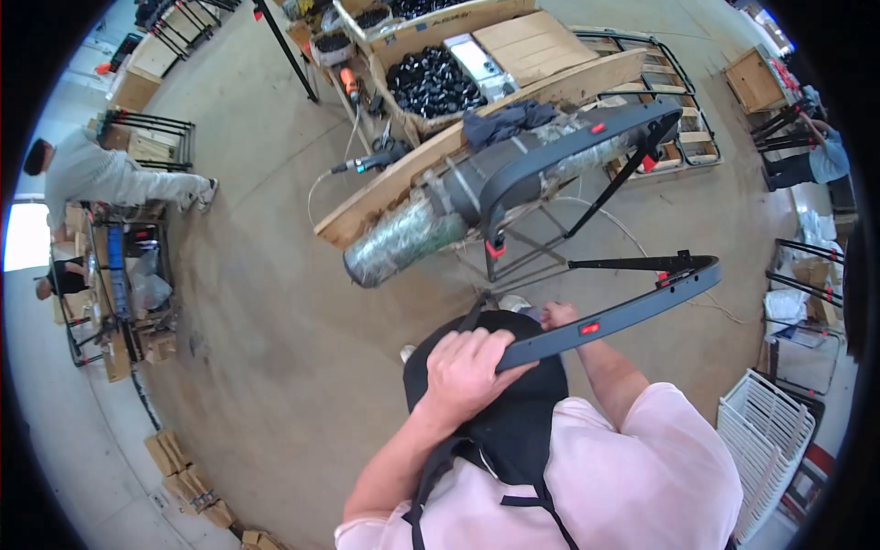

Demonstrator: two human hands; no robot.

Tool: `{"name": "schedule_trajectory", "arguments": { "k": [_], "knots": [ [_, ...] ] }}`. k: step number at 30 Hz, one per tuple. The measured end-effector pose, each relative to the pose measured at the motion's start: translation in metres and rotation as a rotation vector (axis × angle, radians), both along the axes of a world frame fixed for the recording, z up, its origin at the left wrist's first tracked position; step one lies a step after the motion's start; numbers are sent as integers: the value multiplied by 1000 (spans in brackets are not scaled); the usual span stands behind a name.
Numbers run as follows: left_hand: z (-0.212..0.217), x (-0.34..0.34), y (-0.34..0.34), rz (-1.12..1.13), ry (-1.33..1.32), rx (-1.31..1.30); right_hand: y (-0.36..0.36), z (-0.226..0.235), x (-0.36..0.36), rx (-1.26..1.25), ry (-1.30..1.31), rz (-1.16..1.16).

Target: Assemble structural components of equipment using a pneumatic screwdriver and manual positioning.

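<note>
My left hand (467, 371) is wrapped round the near end of a curved dark grey frame piece (632, 307), held in front of my black apron. The piece has red inserts along it, and a black leg (614, 264) joins its far end. My right hand (557, 316) is beyond the bar, with my forearm passing under it; its fingers look curled, and what they hold, if anything, is hidden. Ahead, a similar curved frame piece (550, 151) with black legs lies over a padded roll (403, 247) wrapped in clear film.
Behind the roll, a wooden bench (357, 225) carries a bin of black parts (431, 82), a dark cloth (509, 121) and a power tool (371, 162). A white slatted rack (765, 417) stands at right. One person (101, 174) works at left, another (816, 160) at far right.
</note>
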State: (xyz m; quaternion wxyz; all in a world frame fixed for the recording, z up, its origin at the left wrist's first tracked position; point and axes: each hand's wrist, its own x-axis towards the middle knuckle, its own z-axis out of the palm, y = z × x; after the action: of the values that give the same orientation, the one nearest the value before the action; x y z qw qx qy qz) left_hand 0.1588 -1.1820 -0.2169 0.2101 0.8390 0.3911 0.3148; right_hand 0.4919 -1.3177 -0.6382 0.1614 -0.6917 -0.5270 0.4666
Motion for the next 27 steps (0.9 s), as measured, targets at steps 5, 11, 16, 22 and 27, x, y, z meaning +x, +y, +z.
{"name": "schedule_trajectory", "arguments": {
  "k": [5, 11, 16, 22, 27],
  "knots": [
    [-19, -89, -8, -17, -76, -24, 33, 83, -163, -471, 359, -684],
    [-23, -182, -12, -137, -104, -98, -19, 84, -260, -543, 684, -841],
    [-15, -199, -14, -223, 57, -83, -64, 102, -305, -417, 531, -764],
    [-16, -152, -7, -468, 177, -15, 15, 96, -324, -259, 358, -761],
    [-14, -147, 13, -523, 260, -1, -12, 96, -349, -147, 246, -744]
  ]
}}
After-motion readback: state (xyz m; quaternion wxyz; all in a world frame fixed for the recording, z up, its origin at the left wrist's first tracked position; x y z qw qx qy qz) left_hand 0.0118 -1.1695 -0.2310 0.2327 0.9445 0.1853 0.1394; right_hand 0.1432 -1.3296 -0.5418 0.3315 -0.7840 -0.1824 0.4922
